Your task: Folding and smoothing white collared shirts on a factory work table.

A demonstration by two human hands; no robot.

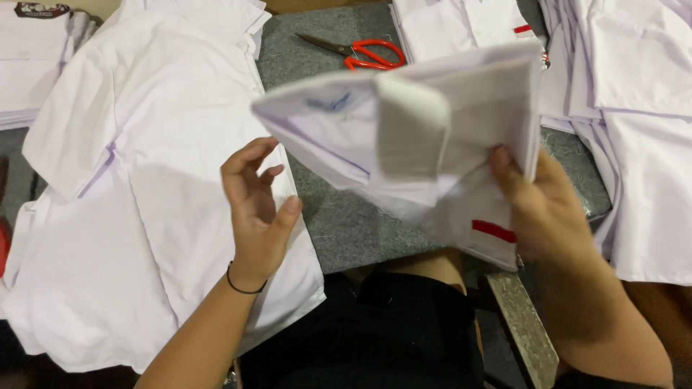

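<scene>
**White folded shirt held up in the right hand**

White cotton-like cloth fills most of the view; a folded white shirt [404, 137] is held in the air above the grey tabletop [353, 223], gripped at its right edge by the right hand [537, 209], whose fingers are closed around the cloth; a small red strip is seen on the lower part of the shirt, just beside that hand; the garment is blurred. The left hand [256, 212] is kept open, fingers spread and slightly curled, with nothing gripped; it is placed just below the shirt's left corner, and whether that corner is touched cannot be told; a thin black band is worn at its wrist. Beneath the left hand a white shirt [137, 194] is laid out flat over the left side of the tabletop. Red-handled scissors [357, 52] are seen lying on the grey surface beyond the held shirt. More white garments [634, 108] are stacked at the right, and another folded stack [465, 21] lies at the far edge.
</scene>
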